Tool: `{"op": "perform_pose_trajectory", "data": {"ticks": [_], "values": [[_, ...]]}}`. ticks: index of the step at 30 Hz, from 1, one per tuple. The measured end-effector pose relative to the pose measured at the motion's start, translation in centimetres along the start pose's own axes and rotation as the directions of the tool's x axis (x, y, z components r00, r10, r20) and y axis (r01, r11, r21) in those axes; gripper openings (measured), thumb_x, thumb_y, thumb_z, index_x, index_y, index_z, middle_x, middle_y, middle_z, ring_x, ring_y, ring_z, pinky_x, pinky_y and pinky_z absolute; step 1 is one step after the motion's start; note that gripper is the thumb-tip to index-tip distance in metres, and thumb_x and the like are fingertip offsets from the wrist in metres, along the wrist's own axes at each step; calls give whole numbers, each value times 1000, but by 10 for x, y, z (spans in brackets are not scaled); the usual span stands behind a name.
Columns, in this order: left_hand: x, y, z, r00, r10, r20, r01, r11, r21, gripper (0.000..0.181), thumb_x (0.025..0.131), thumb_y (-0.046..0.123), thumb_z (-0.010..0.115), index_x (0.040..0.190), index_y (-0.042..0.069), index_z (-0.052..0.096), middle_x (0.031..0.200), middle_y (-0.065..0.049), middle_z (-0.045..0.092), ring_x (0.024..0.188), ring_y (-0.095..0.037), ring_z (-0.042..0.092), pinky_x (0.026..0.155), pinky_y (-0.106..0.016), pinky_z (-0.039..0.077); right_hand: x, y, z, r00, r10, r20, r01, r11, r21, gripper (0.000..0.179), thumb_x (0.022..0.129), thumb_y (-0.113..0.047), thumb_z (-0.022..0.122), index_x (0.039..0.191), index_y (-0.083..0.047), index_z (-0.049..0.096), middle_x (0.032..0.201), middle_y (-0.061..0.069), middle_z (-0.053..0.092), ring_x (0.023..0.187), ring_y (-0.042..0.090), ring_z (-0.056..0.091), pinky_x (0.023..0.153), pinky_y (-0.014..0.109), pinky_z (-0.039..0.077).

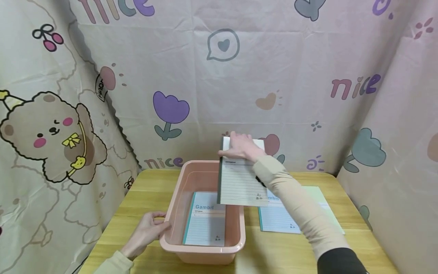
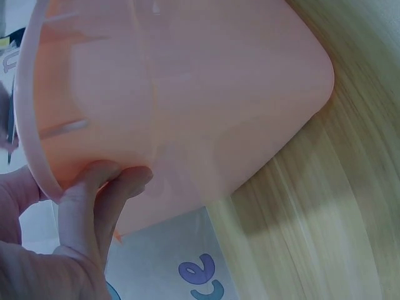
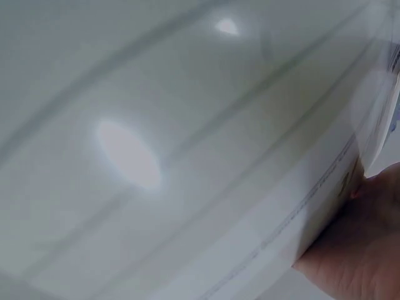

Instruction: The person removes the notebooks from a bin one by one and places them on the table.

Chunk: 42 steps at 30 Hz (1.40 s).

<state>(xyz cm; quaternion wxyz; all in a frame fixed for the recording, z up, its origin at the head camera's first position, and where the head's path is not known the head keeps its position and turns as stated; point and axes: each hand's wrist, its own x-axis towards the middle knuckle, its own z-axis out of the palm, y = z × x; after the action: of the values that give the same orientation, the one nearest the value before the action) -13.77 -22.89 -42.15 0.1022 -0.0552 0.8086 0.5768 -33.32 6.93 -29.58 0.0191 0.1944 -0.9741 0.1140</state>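
A pink plastic bin (image 1: 202,249) stands on the table, and my left hand (image 1: 145,233) grips its left rim. In the left wrist view, the fingers (image 2: 78,215) lie against the bin's outer wall (image 2: 219,94). My right hand (image 1: 243,146) holds a lined notebook (image 1: 241,186) with a dark spine by its top part, upright above the bin's right side. The cover of this notebook (image 3: 206,125) fills most of the right wrist view. Inside the bin lies a blue notebook (image 1: 205,224) marked "Gambit", its upper right corner hidden by the held one.
Right of the bin, another blue notebook (image 1: 276,217) lies on the wooden table (image 1: 150,190), partly behind my right forearm. A pale green sheet or notebook (image 1: 313,192) lies beside it. A patterned curtain (image 1: 226,83) hangs behind the table and at both sides.
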Motion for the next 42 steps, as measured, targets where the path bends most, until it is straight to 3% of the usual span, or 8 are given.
{"op": "perform_pose_trajectory", "data": {"ticks": [9,20,35,42], "values": [[1,0,0,1000,-9,21,9,1000,-9,54,90,1,59,132,-25,38,110,-37,68,92,-34,75,75,-39,66,-34,74,13,1000,17,-23,-18,1000,-23,69,82,-60,65,114,-1,52,103,17,64,103,37,60,92,51,43],[1,-1,-1,999,4,36,-3,1000,-12,53,90,1,58,132,-26,38,110,-38,68,93,-33,74,75,-38,66,-73,135,78,999,28,-30,-28,1000,-12,63,77,-58,71,101,-4,51,92,12,62,89,33,58,78,44,41],[0,-1,0,1000,4,20,-4,1000,-3,55,88,1,58,132,-26,37,108,-37,69,91,-31,74,73,-36,66,-102,157,160,999,39,-9,-39,999,37,56,75,-55,75,94,-10,47,84,3,55,82,24,52,80,44,43],[0,0,-1,1000,-7,9,7,1000,0,55,88,1,59,131,-26,39,107,-36,69,90,-31,74,73,-37,66,-109,159,184,997,67,23,-68,996,56,63,77,-53,77,109,-4,53,107,16,66,101,37,61,101,62,47]]}}
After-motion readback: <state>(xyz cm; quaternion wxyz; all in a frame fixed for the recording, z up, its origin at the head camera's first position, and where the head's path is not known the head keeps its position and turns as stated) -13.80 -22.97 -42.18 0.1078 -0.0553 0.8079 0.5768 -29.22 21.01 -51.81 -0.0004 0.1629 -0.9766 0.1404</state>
